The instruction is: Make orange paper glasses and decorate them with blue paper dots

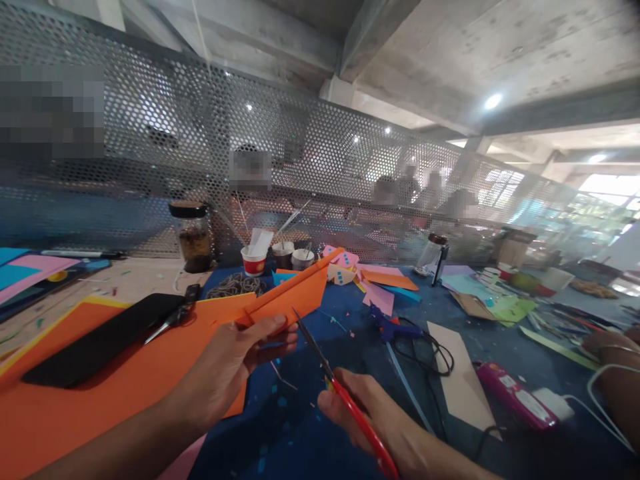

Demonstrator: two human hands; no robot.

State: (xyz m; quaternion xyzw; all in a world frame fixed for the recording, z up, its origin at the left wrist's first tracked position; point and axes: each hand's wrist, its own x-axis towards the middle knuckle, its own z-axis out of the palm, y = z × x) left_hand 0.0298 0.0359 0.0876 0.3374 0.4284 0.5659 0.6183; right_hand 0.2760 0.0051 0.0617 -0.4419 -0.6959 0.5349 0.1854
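Note:
My left hand [253, 343] pinches a piece of orange paper [295, 293] between thumb and fingers, holding it up over the blue tabletop. The paper has a folded or rolled strip along its upper edge. In my right hand [367, 407] is a pair of scissors [357, 410] with red handles. Their dark blades point up and left, with the tips at the paper's lower edge near my left fingertips. Whether the blades touch the paper, I cannot tell. Below my left forearm lie large orange sheets [165, 387].
A black phone-like slab [105, 340] and a small pointed tool [175, 317] rest on the orange sheets. Rightward are a blue glue gun [395, 328], a beige card [465, 380] and a pink power strip [517, 393]. Cups [254, 261] and a jar [193, 240] stand before a perforated screen [300, 147]. Another person's arm [617, 387] is at right.

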